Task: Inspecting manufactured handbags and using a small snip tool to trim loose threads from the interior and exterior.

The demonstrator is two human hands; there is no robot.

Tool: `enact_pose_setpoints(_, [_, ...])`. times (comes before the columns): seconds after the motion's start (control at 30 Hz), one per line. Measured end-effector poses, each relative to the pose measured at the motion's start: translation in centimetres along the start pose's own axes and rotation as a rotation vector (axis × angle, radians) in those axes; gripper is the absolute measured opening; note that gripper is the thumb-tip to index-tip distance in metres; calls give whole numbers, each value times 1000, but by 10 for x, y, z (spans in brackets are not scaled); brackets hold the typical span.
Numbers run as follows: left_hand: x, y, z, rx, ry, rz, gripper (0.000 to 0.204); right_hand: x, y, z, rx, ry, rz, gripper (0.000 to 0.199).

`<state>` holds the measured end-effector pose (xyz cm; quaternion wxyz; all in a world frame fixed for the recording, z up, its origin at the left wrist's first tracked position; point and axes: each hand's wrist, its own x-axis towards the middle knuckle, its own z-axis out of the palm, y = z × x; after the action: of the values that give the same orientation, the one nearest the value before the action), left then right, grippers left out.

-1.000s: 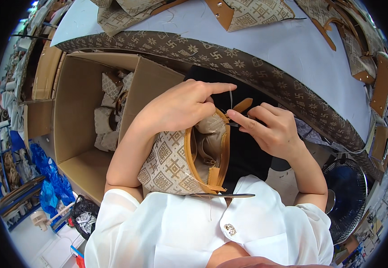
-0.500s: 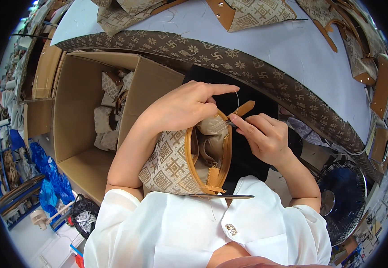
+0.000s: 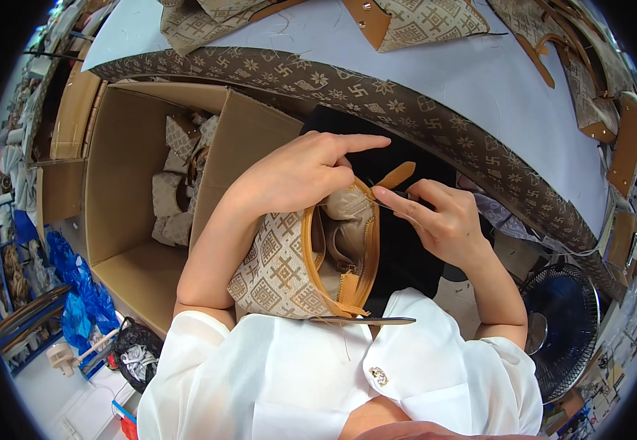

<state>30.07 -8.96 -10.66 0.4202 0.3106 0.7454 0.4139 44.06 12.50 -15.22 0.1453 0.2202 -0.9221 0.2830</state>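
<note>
A patterned beige handbag with tan trim lies against my body, its zipped mouth open toward me and the lining showing. My left hand grips the bag's far end, its index finger stretched out to the right. At that same end, next to a pointed tan tab, my right hand pinches with thumb and index finger. What it pinches is too thin and small to make out. A tan zipper end hangs at the near side of the mouth, above a dark strap-like strip.
An open cardboard box with patterned bag pieces stands at left. Ahead, the white table carries more bag parts, its edge wrapped in brown printed material. A black fan sits at right, a black bag at lower left.
A thin thread that looped from my left index fingertip down to the right fingers no longer shows there. My right hand has shifted slightly right, its fingers bent differently. The left hand has barely moved.
</note>
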Motion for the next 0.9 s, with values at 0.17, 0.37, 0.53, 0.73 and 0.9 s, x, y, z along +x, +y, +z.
enact_pose_setpoints(0.17, [2, 2, 1, 52, -9, -3, 68, 5, -4, 2, -28, 6, -55, 54])
enact_pose_setpoints(0.37, [0, 3, 0, 71, -17, -34, 68, 3, 5, 1, 33, -7, -102, 56])
enact_pose_setpoints(0.53, [2, -2, -1, 51, -3, -6, 68, 5, 1, -4, 9, -78, -42, 61])
enact_pose_setpoints(0.73, [1, 12, -12, 10, -44, -1, 67, 7, 8, -12, 100, 9, -84, 58])
enact_pose_setpoints(0.9, [-34, 48, -54, -208, 539, 314, 55, 19, 21, -55, 260, 426, 231, 45])
